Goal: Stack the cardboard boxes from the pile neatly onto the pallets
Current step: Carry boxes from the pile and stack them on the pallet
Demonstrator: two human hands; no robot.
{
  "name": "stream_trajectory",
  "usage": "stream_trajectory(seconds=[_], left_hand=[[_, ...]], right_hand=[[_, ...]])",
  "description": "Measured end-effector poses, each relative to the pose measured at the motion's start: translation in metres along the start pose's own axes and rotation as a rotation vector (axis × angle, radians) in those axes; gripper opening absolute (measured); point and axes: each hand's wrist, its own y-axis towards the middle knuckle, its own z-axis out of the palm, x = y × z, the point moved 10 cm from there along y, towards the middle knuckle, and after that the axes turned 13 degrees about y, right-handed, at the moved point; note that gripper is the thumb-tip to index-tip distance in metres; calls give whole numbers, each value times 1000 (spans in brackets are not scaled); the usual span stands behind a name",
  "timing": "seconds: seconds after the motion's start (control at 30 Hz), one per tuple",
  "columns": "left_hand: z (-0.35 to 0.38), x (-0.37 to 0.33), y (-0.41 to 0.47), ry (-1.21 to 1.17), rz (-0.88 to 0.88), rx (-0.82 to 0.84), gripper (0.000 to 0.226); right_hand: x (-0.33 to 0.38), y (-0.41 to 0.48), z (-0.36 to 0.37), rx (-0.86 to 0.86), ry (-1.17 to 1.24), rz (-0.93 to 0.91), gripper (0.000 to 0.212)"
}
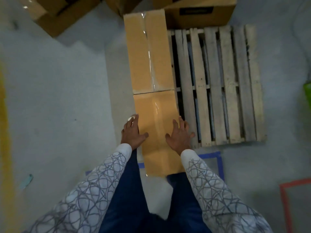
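Observation:
Two taped tan cardboard boxes lie end to end along the left edge of a wooden pallet (223,84). The far box (148,52) reaches toward the pile. The near box (156,132) butts against it and sticks out past the pallet's front edge toward me. My left hand (133,133) lies against the near box's left side, fingers straight, thumb on its top. My right hand (180,135) rests on the box's top right edge with fingers spread.
More brown cardboard boxes (55,12) lie on the grey floor at the top left, and a large one (198,14) stands at the pallet's far end. Blue tape (218,163) and orange tape (284,204) mark the floor. A green object (307,95) shows at the right edge.

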Motion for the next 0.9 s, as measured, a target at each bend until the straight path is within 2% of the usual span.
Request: stream_trajectory(seconds=[0.17, 0.37, 0.63, 0.9], left_hand=[[-5, -8, -103, -132, -38, -141, 98], [14, 8, -180, -330, -103, -191, 93], [-10, 38, -202, -473, -36, -204, 87], [-78, 141, -203, -479, 44, -186, 81]], right_hand=[[-7, -84, -37, -48, 63, -118, 72], [-12, -153, -46, -34, 69, -218, 67], [39, -189, -20, -25, 43, -273, 61], [142, -208, 43, -21, 274, -201, 51]])
